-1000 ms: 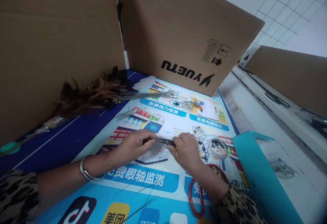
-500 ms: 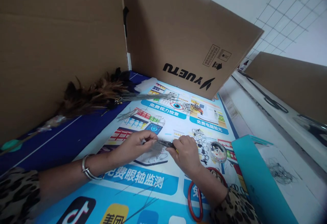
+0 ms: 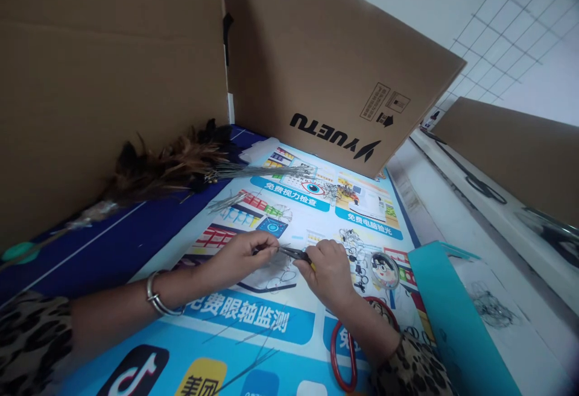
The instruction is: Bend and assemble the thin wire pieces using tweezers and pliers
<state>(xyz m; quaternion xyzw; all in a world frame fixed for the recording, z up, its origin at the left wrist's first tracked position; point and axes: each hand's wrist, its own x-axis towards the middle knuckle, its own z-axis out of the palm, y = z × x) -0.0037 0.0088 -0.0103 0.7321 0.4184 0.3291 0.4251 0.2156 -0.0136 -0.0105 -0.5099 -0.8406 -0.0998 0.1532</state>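
Observation:
My left hand (image 3: pixel 253 254) pinches thumb against fingertips around something too thin and small to make out clearly. Closed round the handles of small dark-jawed pliers (image 3: pixel 296 254), my right hand (image 3: pixel 332 272) keeps them pointing left. The pliers' tips meet my left fingertips above the printed mat (image 3: pixel 289 227). Below my hands, several thin wires (image 3: pixel 257 360) lie loose on the mat. Red-handled scissors (image 3: pixel 337 360) rest beneath my right forearm, partly covered by it. Right of my right hand are black wire bits (image 3: pixel 360 272) and a small round container (image 3: pixel 384 270).
Tall cardboard panels (image 3: pixel 344 64) stand behind and to the left. Along the left lie brown feathers (image 3: pixel 176 158) and a bundle of wires (image 3: pixel 257 170). A teal box (image 3: pixel 456 317) stands on the right, with a tangle of wire (image 3: pixel 493 305) beside it.
The view has shifted very slightly. Both hands keep their places and grips, with the pliers' tips still at my left fingertips.

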